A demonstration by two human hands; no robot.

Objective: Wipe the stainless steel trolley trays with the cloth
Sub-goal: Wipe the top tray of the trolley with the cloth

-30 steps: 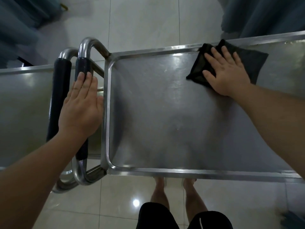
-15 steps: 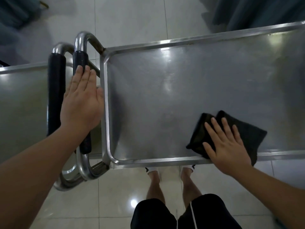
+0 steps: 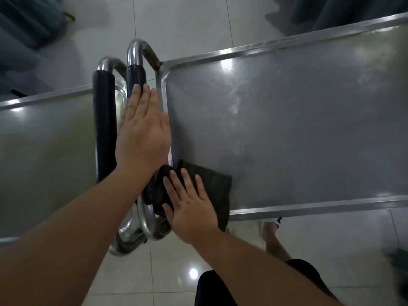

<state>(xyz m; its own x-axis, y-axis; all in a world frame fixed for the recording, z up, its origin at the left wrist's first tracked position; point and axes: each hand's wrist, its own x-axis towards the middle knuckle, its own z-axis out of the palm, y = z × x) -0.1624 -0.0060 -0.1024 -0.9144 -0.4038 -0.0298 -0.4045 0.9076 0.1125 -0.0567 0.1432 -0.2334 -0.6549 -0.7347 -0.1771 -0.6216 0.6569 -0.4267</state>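
The right hand [image 3: 192, 208] lies flat, palm down, on a folded black cloth [image 3: 212, 186], its fingers straight and slightly spread and its thumb out to the left; nothing is gripped, the cloth being pressed under the palm and fingers. The cloth sits in the near left corner of the right tray [image 3: 298, 120], overlapping the near rim and reaching the left rim, with part of it hanging past the near edge. The tray surface is bare steel, dull grey, with light reflections near its far left corner and toward its far right. The left hand [image 3: 143, 133] rests flat, fingers straight and held together, on the black-sleeved handle [image 3: 135, 78] that adjoins the tray's left rim; the thumb side lies against or just beside that rim, and whether the palm bears full weight cannot be told. A second handle [image 3: 103, 120], also sleeved in black, stands just left of the first and belongs to a second tray [image 3: 46, 146] at left, whose far rim shows as a bright strip. The chrome bends of both handles are visible at the far end and again at the near end, below the forearms. The floor [image 3: 183, 21] is pale glossy tile with a lamp reflection near the bottom centre. Dark curtains [image 3: 344, 12] hang at top right and top left. The person's leg and a white-shod foot [image 3: 272, 224] show beneath the right tray's near rim, with dark shorts [image 3: 212, 290] at the lower edge.
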